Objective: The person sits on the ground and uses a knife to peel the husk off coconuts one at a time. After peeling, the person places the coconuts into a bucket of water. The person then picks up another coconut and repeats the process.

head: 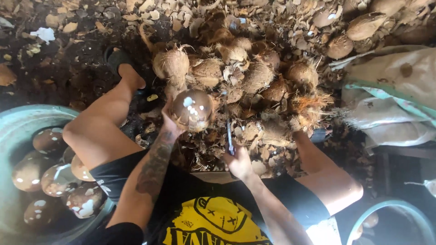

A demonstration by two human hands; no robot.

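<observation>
Left hand (pixel 170 122): fingers cupped under a peeled coconut (pixel 192 110), held up between the knees, above the husk pile (pixel 254 77).
Right hand (pixel 238 162): fingers wrapped round a knife (pixel 230 136), blade pointing up, just beside the nut.
Basin (pixel 18 122): at the left, holding peeled coconuts (pixel 54 179).
Handling: likely best to grip the nut firmly, turn it little by little, and cut away from the holding fingers.
Ground: shell chips (pixel 150 9).

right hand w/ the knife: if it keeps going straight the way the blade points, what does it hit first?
The right hand holds a knife pointing up and away from the body. Straight on, it likely meets the broken shell pieces beside the peeled coconut held in the left hand, then the husked coconut pile. Depth is unclear.
</observation>
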